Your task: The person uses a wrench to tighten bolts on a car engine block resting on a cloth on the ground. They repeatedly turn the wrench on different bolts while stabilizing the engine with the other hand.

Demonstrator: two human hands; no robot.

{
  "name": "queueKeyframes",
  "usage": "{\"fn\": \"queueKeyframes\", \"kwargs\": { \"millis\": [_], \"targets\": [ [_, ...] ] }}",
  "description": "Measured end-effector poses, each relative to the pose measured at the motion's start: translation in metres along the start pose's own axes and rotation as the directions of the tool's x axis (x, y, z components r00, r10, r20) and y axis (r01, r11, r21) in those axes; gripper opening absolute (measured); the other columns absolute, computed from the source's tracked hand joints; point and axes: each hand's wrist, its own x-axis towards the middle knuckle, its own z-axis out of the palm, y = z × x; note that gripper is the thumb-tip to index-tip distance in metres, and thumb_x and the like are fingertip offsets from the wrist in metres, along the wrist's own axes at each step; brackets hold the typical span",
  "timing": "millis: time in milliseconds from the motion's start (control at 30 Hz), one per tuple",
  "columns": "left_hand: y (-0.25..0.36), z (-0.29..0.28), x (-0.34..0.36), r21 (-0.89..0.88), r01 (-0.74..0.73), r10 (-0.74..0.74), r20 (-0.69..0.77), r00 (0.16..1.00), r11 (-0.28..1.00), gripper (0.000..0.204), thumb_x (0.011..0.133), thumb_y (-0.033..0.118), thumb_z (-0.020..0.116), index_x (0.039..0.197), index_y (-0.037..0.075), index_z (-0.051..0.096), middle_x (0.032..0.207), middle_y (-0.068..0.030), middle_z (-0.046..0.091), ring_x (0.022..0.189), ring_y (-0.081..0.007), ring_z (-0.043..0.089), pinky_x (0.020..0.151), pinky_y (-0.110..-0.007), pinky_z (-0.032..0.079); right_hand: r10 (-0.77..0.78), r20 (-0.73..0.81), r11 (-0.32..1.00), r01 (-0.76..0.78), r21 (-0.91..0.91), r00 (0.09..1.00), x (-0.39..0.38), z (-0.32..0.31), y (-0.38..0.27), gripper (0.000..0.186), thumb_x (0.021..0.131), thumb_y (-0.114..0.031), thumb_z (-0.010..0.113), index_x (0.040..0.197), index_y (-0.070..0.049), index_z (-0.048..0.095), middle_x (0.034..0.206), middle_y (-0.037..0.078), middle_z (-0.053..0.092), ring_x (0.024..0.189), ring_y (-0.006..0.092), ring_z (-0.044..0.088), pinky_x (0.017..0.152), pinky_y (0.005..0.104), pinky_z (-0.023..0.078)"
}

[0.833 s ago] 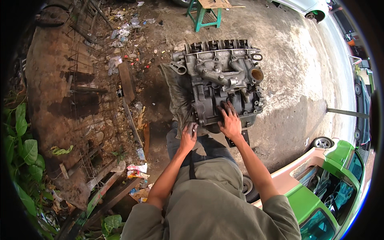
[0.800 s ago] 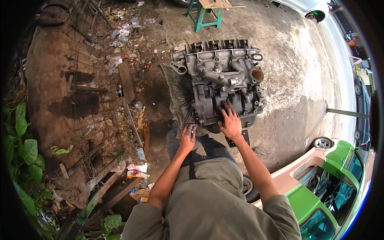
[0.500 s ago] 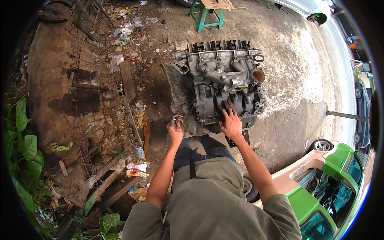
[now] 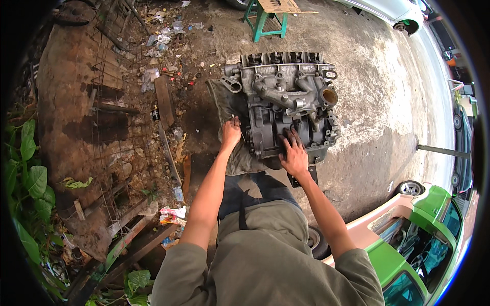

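A grey metal engine (image 4: 289, 94) with an intake manifold lies on a dirty dark cloth (image 4: 223, 102) in front of me. My left hand (image 4: 231, 133) is at the engine's left side, over the cloth, fingers curled round something small and pale that I cannot make out. My right hand (image 4: 294, 153) rests with fingers apart on the lower, darker part of the engine block, blackened fingertips reaching into its recessed middle. A dark metal plate or stand (image 4: 311, 178) shows partly below the engine.
A green stool (image 4: 265, 23) with a board on top stands beyond the engine. Rubbish, rusty wire mesh (image 4: 109, 81), planks (image 4: 163, 102) and leafy plants (image 4: 37, 188) line the left. A green car body (image 4: 431, 201) is at lower right, a white car (image 4: 388, 10) at top right.
My left hand has moved from the engine's lower left corner forward and slightly left, up along its left side. My right hand has stayed on the block.
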Motion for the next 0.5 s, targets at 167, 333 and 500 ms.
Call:
{"fn": "queueKeyframes", "kwargs": {
  "millis": [167, 333, 500],
  "targets": [
    [0.002, 0.009, 0.015, 0.183, -0.094, 0.079, 0.084, 0.993, 0.979, 0.035, 0.1, 0.022, 0.051, 0.095, -0.005, 0.072, 0.099, -0.0274, 0.072, 0.097, -0.0473, 0.067, 0.085, -0.054, 0.053, 0.005, 0.002, 1.0, -0.005, 0.002, 1.0, 0.0, 0.001, 0.001, 0.071, 0.085, -0.021, 0.072, 0.152, -0.021, 0.049, 0.162, 0.012, 0.039, 0.158, 0.0316, 0.025, 0.125, 0.0493, 0.031],
    [0.019, 0.005, 0.02, 0.224, 0.041, -0.083, 0.18, 0.98, 0.974, 0.037, 0.099, 0.023, 0.05, 0.095, -0.007, 0.072, 0.108, -0.0314, 0.07, 0.106, -0.0507, 0.064, 0.091, -0.056, 0.05, -0.014, -0.021, 1.0, 0.014, -0.023, 1.0, 0.0, 0.001, 0.001, 0.074, 0.082, -0.018, 0.073, 0.151, -0.021, 0.049, 0.161, 0.012, 0.04, 0.156, 0.0344, 0.027, 0.123, 0.0455, 0.036],
    [0.025, 0.003, 0.024, 0.2, 0.099, -0.146, 0.236, 0.961, 0.975, 0.039, 0.1, 0.025, 0.051, 0.102, -0.009, 0.07, 0.115, -0.0337, 0.067, 0.109, -0.0532, 0.062, 0.093, -0.057, 0.049, -0.008, -0.02, 1.0, 0.008, -0.024, 1.0, 0.0, 0.001, 0.0, 0.073, 0.082, -0.018, 0.073, 0.151, -0.021, 0.049, 0.161, 0.012, 0.04, 0.156, 0.0344, 0.027, 0.124, 0.0458, 0.035]
  ]
}}
